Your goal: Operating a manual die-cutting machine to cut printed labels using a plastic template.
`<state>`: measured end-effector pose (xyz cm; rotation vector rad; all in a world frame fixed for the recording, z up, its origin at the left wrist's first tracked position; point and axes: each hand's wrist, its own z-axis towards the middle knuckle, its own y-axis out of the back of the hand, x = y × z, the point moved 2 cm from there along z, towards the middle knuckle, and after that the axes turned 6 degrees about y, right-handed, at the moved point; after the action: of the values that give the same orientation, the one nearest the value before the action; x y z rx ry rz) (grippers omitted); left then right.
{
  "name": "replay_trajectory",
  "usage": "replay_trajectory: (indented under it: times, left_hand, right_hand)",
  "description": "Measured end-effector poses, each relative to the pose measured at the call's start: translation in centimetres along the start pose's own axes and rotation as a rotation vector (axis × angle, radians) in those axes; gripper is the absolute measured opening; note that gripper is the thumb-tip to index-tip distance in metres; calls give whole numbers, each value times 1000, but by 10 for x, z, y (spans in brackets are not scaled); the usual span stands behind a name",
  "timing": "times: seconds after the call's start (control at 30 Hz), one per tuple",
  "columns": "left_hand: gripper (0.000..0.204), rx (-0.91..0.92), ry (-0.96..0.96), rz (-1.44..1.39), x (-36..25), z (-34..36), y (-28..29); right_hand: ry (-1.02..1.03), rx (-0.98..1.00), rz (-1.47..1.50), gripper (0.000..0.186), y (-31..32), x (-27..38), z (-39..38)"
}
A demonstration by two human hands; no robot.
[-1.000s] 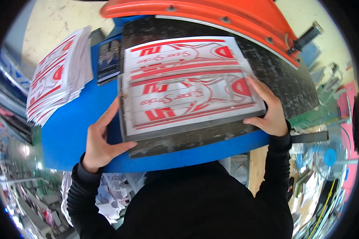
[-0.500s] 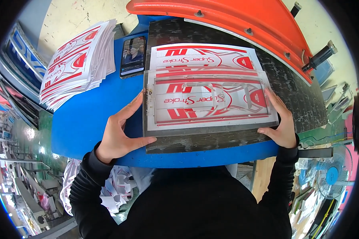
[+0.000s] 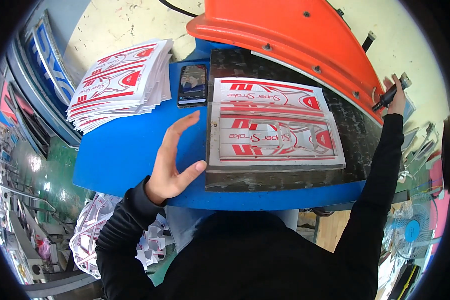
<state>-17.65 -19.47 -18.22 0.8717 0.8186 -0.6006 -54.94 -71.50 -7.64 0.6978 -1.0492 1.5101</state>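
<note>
A clear, thick cutting die [image 3: 214, 146] with raised inner outlines lies over the near part of a white sheet printed in red [image 3: 292, 90]. Both rest on a dark, scuffed board [image 3: 361, 131]. Just off the die's left edge is my left hand [image 3: 171, 167], holding nothing, thumb and fingers apart. My right hand [image 3: 397, 102] reaches far right, its fingers closed around a black handle [image 3: 388, 96] on the orange press arm [image 3: 285, 31]. That arm slants across behind the board.
On the blue table [image 3: 130, 150], a stack of printed sheets [image 3: 117, 82] sits at far left. A phone [image 3: 192, 86] lies between stack and board. Cut sheet scraps [image 3: 92, 235] hang below the table's left. A blue-centred fan [image 3: 412, 230] stands at lower right.
My right hand has left the die's right edge and taken hold of the black handle. My left hand has come away from the die's left edge. The die stays on the sheet.
</note>
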Motion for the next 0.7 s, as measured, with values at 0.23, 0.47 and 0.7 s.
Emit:
replay_trajectory:
  times: [0.23, 0.47, 0.7]
  left_hand:
    - [60, 27, -234, 229, -6, -1, 2]
    - [57, -51, -376, 285, -49, -12, -15]
    - [66, 69, -521, 297, -101, 1, -45]
  right_hand:
    - [10, 69, 79, 25, 4, -6, 5]
    - [53, 47, 47, 20, 1, 23, -64]
    - [105, 242, 84, 16, 5, 54, -149]
